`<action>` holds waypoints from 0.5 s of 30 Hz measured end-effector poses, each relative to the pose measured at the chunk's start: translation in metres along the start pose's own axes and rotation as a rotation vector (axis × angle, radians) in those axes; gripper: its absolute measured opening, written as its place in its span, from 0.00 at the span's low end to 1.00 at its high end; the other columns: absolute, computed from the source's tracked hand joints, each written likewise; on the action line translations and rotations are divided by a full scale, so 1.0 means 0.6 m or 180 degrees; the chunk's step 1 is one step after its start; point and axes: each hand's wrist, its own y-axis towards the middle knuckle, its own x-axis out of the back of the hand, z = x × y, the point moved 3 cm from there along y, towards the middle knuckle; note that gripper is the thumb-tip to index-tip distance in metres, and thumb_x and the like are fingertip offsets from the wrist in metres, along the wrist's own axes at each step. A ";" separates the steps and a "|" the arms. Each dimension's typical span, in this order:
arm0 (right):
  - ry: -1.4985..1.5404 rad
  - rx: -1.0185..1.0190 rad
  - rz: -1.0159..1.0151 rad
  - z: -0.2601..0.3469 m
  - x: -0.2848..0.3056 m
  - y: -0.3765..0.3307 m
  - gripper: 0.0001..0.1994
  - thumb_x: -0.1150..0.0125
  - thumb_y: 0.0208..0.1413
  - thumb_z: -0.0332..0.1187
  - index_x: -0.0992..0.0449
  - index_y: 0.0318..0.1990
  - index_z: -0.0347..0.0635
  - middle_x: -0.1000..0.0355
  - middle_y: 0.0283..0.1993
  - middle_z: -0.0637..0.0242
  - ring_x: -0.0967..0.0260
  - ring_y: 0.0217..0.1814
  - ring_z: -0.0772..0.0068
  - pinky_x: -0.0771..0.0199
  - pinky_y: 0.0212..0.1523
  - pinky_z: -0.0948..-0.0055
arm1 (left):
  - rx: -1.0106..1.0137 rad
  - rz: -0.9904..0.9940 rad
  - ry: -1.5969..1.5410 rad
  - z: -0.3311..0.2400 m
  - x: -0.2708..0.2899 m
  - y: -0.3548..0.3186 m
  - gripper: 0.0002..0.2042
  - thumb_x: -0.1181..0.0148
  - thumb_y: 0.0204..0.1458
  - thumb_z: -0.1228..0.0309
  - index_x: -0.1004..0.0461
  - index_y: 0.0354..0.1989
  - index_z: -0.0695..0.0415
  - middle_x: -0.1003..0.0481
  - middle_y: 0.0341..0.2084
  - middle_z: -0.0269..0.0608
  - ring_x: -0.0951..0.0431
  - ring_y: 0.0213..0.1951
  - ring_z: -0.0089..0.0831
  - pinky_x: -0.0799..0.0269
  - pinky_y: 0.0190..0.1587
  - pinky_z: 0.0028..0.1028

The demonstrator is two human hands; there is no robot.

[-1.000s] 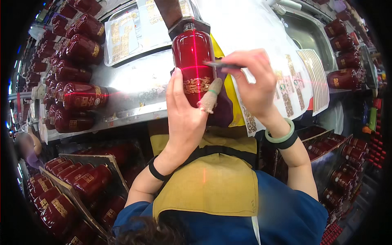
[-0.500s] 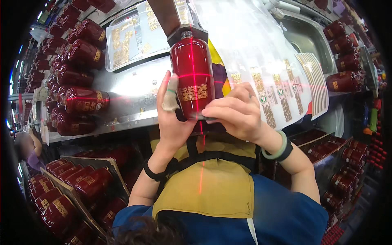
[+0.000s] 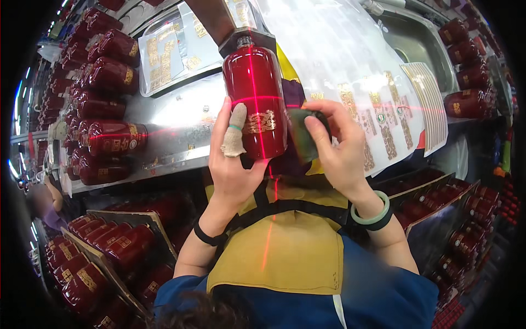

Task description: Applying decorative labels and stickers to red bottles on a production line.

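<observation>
A glossy dark red bottle point(image 3: 253, 77) lies with its neck toward the far side, set in a dark metal holder point(image 3: 246, 41). Gold ornament point(image 3: 259, 122) runs across its lower part, and red laser lines cross on it. My left hand point(image 3: 233, 170) grips the bottle's lower left side, thumb near its base; a beige cloth finger cover point(image 3: 234, 134) is on one finger. Just right of the bottle, my right hand point(image 3: 342, 145) pinches a dark green flat scraper-like piece point(image 3: 302, 134), held apart from the glass.
Decal sheets point(image 3: 386, 112) lie on a white surface to the right, beside a metal sink point(image 3: 419, 49). A tray with gold decals point(image 3: 164, 63) sits at far left. Several red bottles point(image 3: 112, 137) line the left table edge; more fill racks point(image 3: 129, 241) below and stand at right.
My right hand has drawn the green piece from the bottle's lower end off to the right, turning its flat face up. My left hand still holds the bottle.
</observation>
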 end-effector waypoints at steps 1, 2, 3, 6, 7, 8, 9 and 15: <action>0.0066 0.0010 0.0052 -0.003 -0.008 -0.009 0.09 0.33 0.63 0.25 0.19 0.49 0.38 0.21 0.39 0.64 0.30 0.32 0.74 0.31 0.33 0.72 | -0.0004 0.0009 -0.0059 0.005 0.001 -0.003 0.43 0.24 0.40 0.80 0.32 0.72 0.66 0.38 0.73 0.62 0.31 0.70 0.59 0.31 0.69 0.43; 0.0044 0.0108 0.0065 -0.003 -0.013 -0.017 0.09 0.34 0.63 0.25 0.19 0.49 0.38 0.21 0.39 0.64 0.29 0.32 0.74 0.31 0.34 0.72 | -0.0031 0.0021 -0.0129 0.009 0.001 -0.007 0.43 0.24 0.40 0.80 0.33 0.72 0.66 0.38 0.73 0.62 0.32 0.71 0.58 0.32 0.70 0.42; -0.0018 0.0157 0.0100 -0.005 -0.018 -0.022 0.09 0.34 0.64 0.25 0.19 0.49 0.37 0.20 0.39 0.64 0.28 0.33 0.73 0.30 0.35 0.72 | -0.0019 0.0020 -0.0137 0.013 0.001 -0.010 0.43 0.25 0.40 0.80 0.33 0.71 0.67 0.38 0.73 0.63 0.32 0.71 0.58 0.32 0.70 0.42; 0.0271 0.0090 0.0119 -0.009 -0.027 -0.030 0.08 0.35 0.64 0.26 0.20 0.50 0.37 0.21 0.39 0.63 0.28 0.33 0.73 0.28 0.37 0.72 | -0.0042 0.0032 -0.0175 0.019 0.001 -0.014 0.42 0.26 0.40 0.81 0.33 0.71 0.69 0.38 0.73 0.64 0.32 0.72 0.58 0.32 0.70 0.42; 0.0394 0.0082 0.0062 -0.009 -0.027 -0.031 0.08 0.35 0.65 0.26 0.20 0.49 0.36 0.21 0.39 0.63 0.28 0.33 0.73 0.28 0.37 0.72 | -0.0047 0.0035 -0.0180 0.020 0.001 -0.014 0.42 0.26 0.41 0.81 0.33 0.71 0.68 0.38 0.73 0.64 0.32 0.71 0.58 0.32 0.70 0.42; 0.0473 0.0032 0.0016 -0.008 -0.028 -0.032 0.08 0.35 0.65 0.26 0.20 0.49 0.36 0.21 0.39 0.63 0.28 0.33 0.74 0.28 0.37 0.72 | -0.0033 0.0020 -0.0200 0.021 0.001 -0.014 0.42 0.25 0.41 0.81 0.33 0.71 0.68 0.38 0.73 0.64 0.32 0.71 0.58 0.32 0.70 0.42; 0.0554 -0.0014 -0.0030 -0.007 -0.028 -0.033 0.08 0.35 0.65 0.26 0.20 0.49 0.36 0.21 0.39 0.63 0.28 0.33 0.74 0.29 0.37 0.72 | -0.0064 0.0025 -0.0187 0.021 0.001 -0.014 0.42 0.25 0.41 0.81 0.33 0.71 0.68 0.38 0.73 0.64 0.32 0.71 0.58 0.32 0.70 0.42; 0.0547 -0.0196 0.0090 -0.005 -0.042 -0.038 0.08 0.36 0.67 0.26 0.22 0.50 0.34 0.23 0.37 0.65 0.28 0.35 0.79 0.28 0.38 0.76 | -0.0071 -0.0009 -0.0180 0.023 -0.001 -0.015 0.43 0.24 0.41 0.80 0.33 0.71 0.68 0.37 0.73 0.64 0.31 0.71 0.60 0.32 0.70 0.43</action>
